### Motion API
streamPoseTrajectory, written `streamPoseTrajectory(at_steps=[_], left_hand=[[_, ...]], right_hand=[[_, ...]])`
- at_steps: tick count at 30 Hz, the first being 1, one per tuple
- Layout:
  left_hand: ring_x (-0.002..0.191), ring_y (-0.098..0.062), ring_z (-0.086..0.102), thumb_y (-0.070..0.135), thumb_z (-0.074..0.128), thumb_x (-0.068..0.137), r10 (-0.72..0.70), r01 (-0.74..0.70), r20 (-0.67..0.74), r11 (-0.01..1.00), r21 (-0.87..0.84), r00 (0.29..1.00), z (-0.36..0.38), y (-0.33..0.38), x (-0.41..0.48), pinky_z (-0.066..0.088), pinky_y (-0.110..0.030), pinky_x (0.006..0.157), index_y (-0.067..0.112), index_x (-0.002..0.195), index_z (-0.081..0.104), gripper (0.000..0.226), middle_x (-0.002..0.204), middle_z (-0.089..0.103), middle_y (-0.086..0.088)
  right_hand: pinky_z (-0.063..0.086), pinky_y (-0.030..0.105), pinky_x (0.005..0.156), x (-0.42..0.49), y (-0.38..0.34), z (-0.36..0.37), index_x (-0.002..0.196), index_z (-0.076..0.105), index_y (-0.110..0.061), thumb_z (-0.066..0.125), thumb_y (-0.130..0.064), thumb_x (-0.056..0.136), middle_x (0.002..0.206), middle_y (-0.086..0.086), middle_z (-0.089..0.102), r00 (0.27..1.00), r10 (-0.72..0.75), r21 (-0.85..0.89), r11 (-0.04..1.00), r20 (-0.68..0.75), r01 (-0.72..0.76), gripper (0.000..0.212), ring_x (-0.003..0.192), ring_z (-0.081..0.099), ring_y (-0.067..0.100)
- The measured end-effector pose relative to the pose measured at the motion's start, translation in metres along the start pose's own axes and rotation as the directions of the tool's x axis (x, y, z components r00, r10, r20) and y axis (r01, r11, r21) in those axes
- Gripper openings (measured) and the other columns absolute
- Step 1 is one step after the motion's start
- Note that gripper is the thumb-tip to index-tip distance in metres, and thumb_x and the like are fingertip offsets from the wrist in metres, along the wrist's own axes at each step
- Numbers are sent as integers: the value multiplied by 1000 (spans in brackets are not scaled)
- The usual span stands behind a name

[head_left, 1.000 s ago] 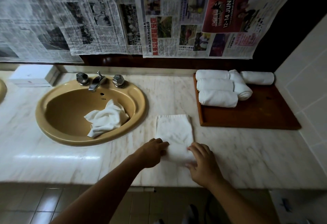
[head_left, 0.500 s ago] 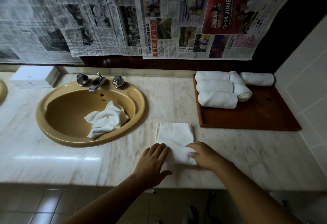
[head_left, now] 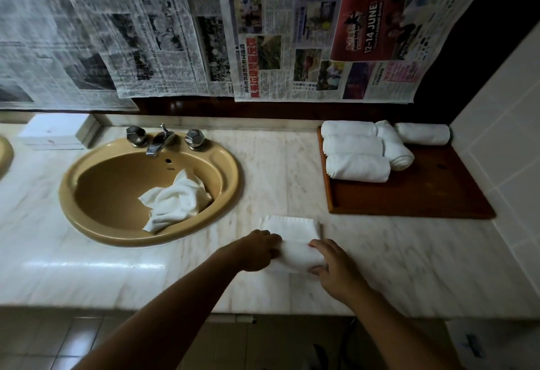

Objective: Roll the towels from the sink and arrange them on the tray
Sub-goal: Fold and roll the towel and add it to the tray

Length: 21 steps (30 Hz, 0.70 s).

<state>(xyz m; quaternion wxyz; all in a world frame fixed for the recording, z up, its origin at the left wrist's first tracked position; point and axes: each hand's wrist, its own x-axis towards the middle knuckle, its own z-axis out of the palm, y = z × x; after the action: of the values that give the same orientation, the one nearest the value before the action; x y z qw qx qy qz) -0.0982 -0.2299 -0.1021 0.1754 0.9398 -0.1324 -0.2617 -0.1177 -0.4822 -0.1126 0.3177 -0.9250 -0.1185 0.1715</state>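
A white towel (head_left: 293, 239) lies folded on the marble counter in front of me, its near end turned up into a thick roll. My left hand (head_left: 257, 250) grips the roll's left end and my right hand (head_left: 333, 264) grips its right end, fingers curled over it. A crumpled white towel (head_left: 175, 201) lies in the tan sink (head_left: 87, 212) to the left. On the wooden tray (head_left: 423, 197) at the right, several rolled white towels (head_left: 358, 168) lie at the back.
A chrome tap (head_left: 159, 141) with two knobs stands behind the sink. A white box (head_left: 54, 134) sits at the far left. Newspaper sheets (head_left: 263, 36) hang on the wall. A tiled wall (head_left: 502, 124) borders the tray's right side.
The towel's near end has been rolled away from me, so the flat part is shorter. Both hands have shifted forward with the roll and now curl over its ends.
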Motion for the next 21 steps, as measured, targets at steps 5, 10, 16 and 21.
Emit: streamPoseTrajectory(at_steps=[5,10,16,21], left_hand=[[116,-28,51,35,52,97,155,-54,-413,968,246,897,20,11,-26,52,-43,94,22,142,46,47,132,51,-3],[145,-31,38,58,78,75,178,-47,-357,937,347,917,59,8,-42,43,-43,111,17,157,32,103,158,40,-9],[143,-33,43,38,82,79,151,-18,-366,939,343,918,47,12,-20,45,-46,110,18,155,37,90,155,46,-9],[128,-27,50,25,70,84,214,-125,-285,946,300,934,9,9,13,45,-39,103,23,148,42,70,139,53,-1]], right_hand=[[40,37,108,19,-12,-30,150,42,-32,59,-38,100,156,-2,41,960,182,8,982,213,-188,53,138,44,23],[41,31,105,27,-8,-29,145,48,-26,55,-42,101,134,-3,41,980,169,-44,985,107,-165,48,125,46,18],[50,33,97,3,-9,-5,131,59,-25,66,-49,87,133,-6,54,966,-213,-374,916,-145,146,51,120,51,17],[39,33,113,8,-11,-2,153,35,-23,62,-35,95,153,-2,42,991,-73,-376,926,-110,27,65,139,37,18]])
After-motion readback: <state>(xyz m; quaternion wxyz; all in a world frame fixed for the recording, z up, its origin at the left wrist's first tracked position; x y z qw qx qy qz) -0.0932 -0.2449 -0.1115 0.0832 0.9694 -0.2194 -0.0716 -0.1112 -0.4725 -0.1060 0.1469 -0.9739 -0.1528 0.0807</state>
